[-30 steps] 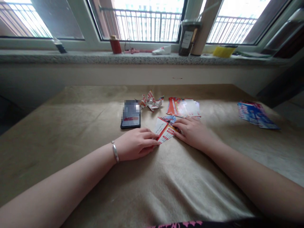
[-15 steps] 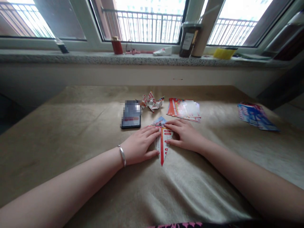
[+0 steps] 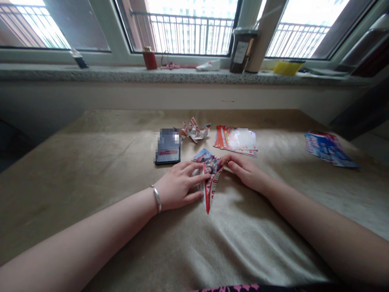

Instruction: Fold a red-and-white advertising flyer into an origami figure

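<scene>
A folded printed paper [image 3: 209, 187], kite-shaped with red, white and blue areas, lies on the table with its narrow point toward me. My left hand [image 3: 182, 183] rests open on its left side, fingers spread and pressing it down. At its right edge, my right hand [image 3: 241, 170] pinches the flap between thumb and fingers and lifts it off the sheet. The blue picture on the layer underneath shows between the hands. Just beyond my left hand lies a phone [image 3: 168, 147].
Behind the paper sits a crumpled paper fold [image 3: 194, 132], and right of it a stack of printed sheets [image 3: 235, 139]. More blue leaflets [image 3: 330, 149] lie far right. The sill [image 3: 188, 76] holds a red bottle [image 3: 149, 59] and a dark container [image 3: 241, 50].
My right hand has moved a little to the right and closed on the right flap, which has lifted from lying flat. My left hand stays nearly in place.
</scene>
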{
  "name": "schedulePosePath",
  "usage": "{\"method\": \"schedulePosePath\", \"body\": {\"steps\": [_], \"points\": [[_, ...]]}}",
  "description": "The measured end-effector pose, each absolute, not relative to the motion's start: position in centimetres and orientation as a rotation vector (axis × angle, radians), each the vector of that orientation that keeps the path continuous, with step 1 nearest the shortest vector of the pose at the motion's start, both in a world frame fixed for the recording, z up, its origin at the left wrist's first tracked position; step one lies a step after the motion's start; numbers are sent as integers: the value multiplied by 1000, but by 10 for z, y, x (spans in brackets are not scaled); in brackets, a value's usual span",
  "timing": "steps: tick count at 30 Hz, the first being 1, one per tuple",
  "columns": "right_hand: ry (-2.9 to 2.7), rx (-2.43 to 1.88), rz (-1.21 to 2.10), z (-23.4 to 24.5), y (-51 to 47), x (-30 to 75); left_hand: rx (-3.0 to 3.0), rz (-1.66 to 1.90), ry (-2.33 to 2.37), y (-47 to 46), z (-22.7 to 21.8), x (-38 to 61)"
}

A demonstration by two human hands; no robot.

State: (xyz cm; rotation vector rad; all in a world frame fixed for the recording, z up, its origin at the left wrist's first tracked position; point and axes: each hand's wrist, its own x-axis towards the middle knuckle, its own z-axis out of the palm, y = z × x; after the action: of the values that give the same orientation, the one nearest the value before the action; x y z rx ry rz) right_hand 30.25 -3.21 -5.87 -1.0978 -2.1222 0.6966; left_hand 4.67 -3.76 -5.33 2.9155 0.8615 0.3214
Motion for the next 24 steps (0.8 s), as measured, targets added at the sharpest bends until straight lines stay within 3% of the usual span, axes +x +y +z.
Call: {"method": "schedulePosePath", "body": {"steps": [17, 24], "points": [[-2621, -798, 232, -54, -27, 306, 3205, 458, 801, -25, -36, 33], [-2775, -806, 163, -40, -33, 309, 3253, 74, 819, -26, -23, 35]]}}
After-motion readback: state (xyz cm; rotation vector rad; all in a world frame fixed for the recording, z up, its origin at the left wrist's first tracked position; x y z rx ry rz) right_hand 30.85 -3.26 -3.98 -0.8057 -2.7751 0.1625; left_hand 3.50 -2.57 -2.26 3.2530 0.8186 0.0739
